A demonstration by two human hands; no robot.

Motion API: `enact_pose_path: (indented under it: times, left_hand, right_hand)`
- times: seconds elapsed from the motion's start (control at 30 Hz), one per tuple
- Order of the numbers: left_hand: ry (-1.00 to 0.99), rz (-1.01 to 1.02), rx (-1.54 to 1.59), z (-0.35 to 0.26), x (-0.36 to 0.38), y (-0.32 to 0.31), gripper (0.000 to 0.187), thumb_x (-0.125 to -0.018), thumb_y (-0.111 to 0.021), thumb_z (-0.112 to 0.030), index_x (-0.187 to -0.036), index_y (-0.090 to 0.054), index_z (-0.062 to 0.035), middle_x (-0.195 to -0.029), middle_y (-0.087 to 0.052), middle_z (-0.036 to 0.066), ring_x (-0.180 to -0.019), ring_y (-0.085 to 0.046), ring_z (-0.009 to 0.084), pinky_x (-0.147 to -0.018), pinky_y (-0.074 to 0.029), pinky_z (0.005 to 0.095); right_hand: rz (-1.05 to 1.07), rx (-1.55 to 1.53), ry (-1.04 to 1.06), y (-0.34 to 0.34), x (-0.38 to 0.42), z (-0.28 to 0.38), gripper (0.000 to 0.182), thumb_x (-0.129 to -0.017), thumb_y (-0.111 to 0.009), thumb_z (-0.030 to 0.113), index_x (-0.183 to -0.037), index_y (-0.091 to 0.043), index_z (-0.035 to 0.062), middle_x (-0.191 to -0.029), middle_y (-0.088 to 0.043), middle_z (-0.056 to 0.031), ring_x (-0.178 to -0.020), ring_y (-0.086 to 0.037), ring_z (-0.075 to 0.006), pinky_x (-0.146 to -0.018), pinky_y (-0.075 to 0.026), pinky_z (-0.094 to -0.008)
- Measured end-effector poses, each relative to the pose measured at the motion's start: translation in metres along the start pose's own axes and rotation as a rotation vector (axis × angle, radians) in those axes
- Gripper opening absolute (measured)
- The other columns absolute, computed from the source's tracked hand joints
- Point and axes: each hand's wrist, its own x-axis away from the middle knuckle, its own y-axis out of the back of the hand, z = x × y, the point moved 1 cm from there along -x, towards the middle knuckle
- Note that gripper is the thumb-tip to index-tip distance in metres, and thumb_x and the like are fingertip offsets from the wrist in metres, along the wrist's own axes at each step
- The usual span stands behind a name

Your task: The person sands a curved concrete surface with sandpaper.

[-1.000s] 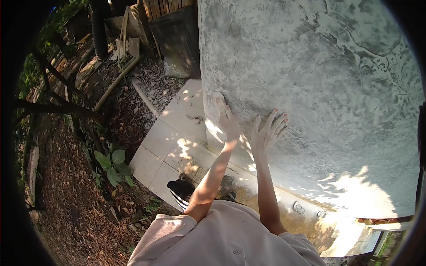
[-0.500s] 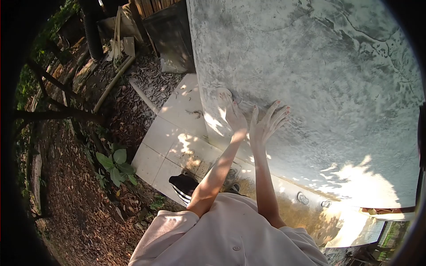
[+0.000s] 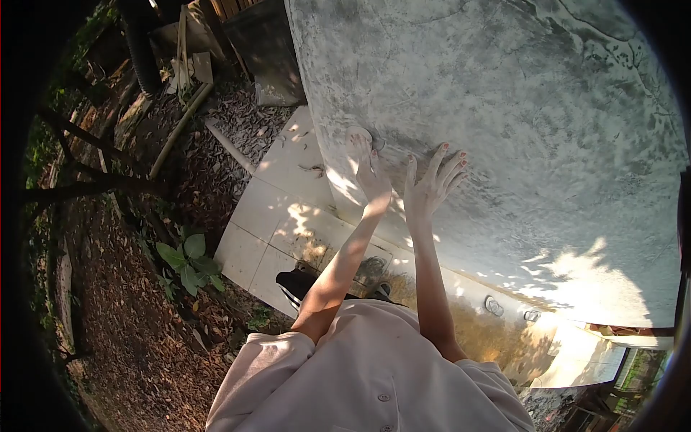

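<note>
A grey, mottled plaster wall (image 3: 504, 93) fills the right side of the view. Near its left edge, my left hand (image 3: 373, 178) lies over a pale round disc (image 3: 358, 135) and presses it to the wall. The fingers partly cover this disc, so its exact kind does not show. My right hand (image 3: 430, 189) is spread on the wall just to the right, fingers apart and nothing in it. Both hands look dusted with pale powder.
Light floor tiles (image 3: 252, 248) run along the wall's foot, with a pair of sandals (image 3: 494, 306) further right. Leaf-covered soil (image 3: 122, 309), a green plant (image 3: 188, 263) and a pole (image 3: 180, 133) are on the left. A dark sheet (image 3: 266, 54) leans beyond the wall's edge.
The whole view has shifted slightly, so wall and floor appear a little higher. Both hands stay at nearly the same places on the wall, the left still over the disc.
</note>
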Motion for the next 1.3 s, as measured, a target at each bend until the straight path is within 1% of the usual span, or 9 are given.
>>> enact_pose_path:
  times: [0.07, 0.17, 0.23, 0.4, 0.63, 0.73, 0.83, 1.0, 1.3]
  left_hand:
    - [-0.070, -0.002, -0.017, -0.019, -0.021, 0.013, 0.044, -0.099, -0.043, -0.022, -0.130, -0.047, 0.0099, -0.133, -0.050, 0.026, -0.122, -0.048, 0.0356, -0.104, -0.034, 0.0360]
    - [0.502, 0.038, -0.060, -0.031, -0.067, 0.025, 0.044, -0.099, -0.043, -0.023, -0.127, -0.049, 0.0103, -0.130, -0.052, 0.027, -0.119, -0.050, 0.0359, -0.101, -0.036, 0.0370]
    - [0.239, -0.166, -0.036, -0.005, -0.078, 0.018, 0.045, -0.099, -0.044, -0.025, -0.125, -0.050, 0.0115, -0.128, -0.053, 0.028, -0.117, -0.051, 0.0368, -0.099, -0.036, 0.0379]
    - [0.055, -0.075, -0.067, 0.016, -0.011, -0.007, 0.046, -0.099, -0.043, -0.025, -0.127, -0.049, 0.0102, -0.129, -0.053, 0.026, -0.118, -0.051, 0.0364, -0.101, -0.036, 0.0380]
    - [0.112, -0.125, 0.020, -0.016, -0.044, 0.014, 0.048, -0.099, -0.043, -0.030, -0.126, -0.050, 0.0100, -0.131, -0.050, 0.028, -0.125, -0.046, 0.0370, -0.104, -0.034, 0.0368]
    - [0.445, -0.068, -0.033, -0.047, -0.065, 0.030, 0.048, -0.099, -0.043, -0.030, -0.125, -0.050, 0.0100, -0.130, -0.050, 0.028, -0.124, -0.047, 0.0367, -0.104, -0.035, 0.0366]
    - [0.440, -0.020, -0.053, -0.043, -0.041, 0.021, 0.045, -0.099, -0.041, -0.019, -0.133, -0.042, 0.0103, -0.144, -0.037, 0.025, -0.135, -0.034, 0.0338, -0.109, -0.028, 0.0363]
    - [0.006, 0.021, 0.030, 0.007, 0.012, -0.008, 0.047, -0.099, -0.043, -0.027, -0.128, -0.048, 0.0098, -0.131, -0.050, 0.027, -0.125, -0.046, 0.0375, -0.104, -0.035, 0.0374]
    - [0.024, -0.186, -0.025, 0.012, -0.075, 0.010, 0.044, -0.099, -0.043, -0.022, -0.130, -0.047, 0.0091, -0.131, -0.050, 0.027, -0.123, -0.046, 0.0379, -0.103, -0.034, 0.0386]
  right_hand:
    - [0.000, 0.010, 0.001, 0.002, -0.002, 0.000, 0.073, -0.091, -0.057, 0.043, -0.149, -0.024, 0.0135, -0.154, -0.009, -0.0236, -0.142, -0.009, -0.0418, -0.112, -0.010, -0.0575]
    - [0.007, -0.034, 0.001, 0.008, -0.002, 0.001, 0.067, -0.091, -0.057, 0.038, -0.148, -0.029, 0.0133, -0.153, -0.016, -0.0226, -0.142, -0.013, -0.0410, -0.112, -0.012, -0.0589]
    - [0.002, -0.032, 0.007, 0.007, -0.001, 0.000, 0.068, -0.091, -0.057, 0.038, -0.148, -0.029, 0.0131, -0.153, -0.015, -0.0226, -0.142, -0.013, -0.0411, -0.112, -0.012, -0.0591]
    - [-0.029, -0.029, 0.000, 0.001, -0.001, 0.004, 0.069, -0.091, -0.057, 0.038, -0.148, -0.028, 0.0132, -0.154, -0.014, -0.0224, -0.142, -0.012, -0.0409, -0.111, -0.012, -0.0596]
    - [-0.018, -0.014, 0.011, -0.003, 0.000, 0.000, 0.072, -0.091, -0.056, 0.045, -0.148, -0.028, 0.0125, -0.154, -0.010, -0.0239, -0.143, -0.007, -0.0400, -0.112, -0.011, -0.0593]
    - [-0.051, -0.017, 0.010, -0.015, 0.002, 0.000, 0.077, -0.089, -0.056, 0.050, -0.149, -0.026, 0.0117, -0.153, -0.009, -0.0269, -0.143, -0.002, -0.0420, -0.109, -0.010, -0.0645]
    - [-0.198, 0.013, 0.101, -0.037, 0.000, 0.003, 0.081, -0.087, -0.055, 0.056, -0.149, -0.024, 0.0132, -0.152, -0.008, -0.0294, -0.142, 0.002, -0.0448, -0.104, -0.009, -0.0707]
    - [-0.052, 0.137, 0.243, -0.047, 0.003, -0.007, 0.086, -0.085, -0.056, 0.059, -0.150, -0.020, 0.0161, -0.148, -0.008, -0.0361, -0.139, -0.002, -0.0514, -0.104, -0.005, -0.0713]
    - [-0.062, 0.241, 0.328, -0.038, 0.000, -0.016, 0.079, -0.085, -0.057, 0.057, -0.149, -0.027, 0.0215, -0.153, -0.005, -0.0271, -0.142, -0.003, -0.0438, -0.106, -0.011, -0.0682]
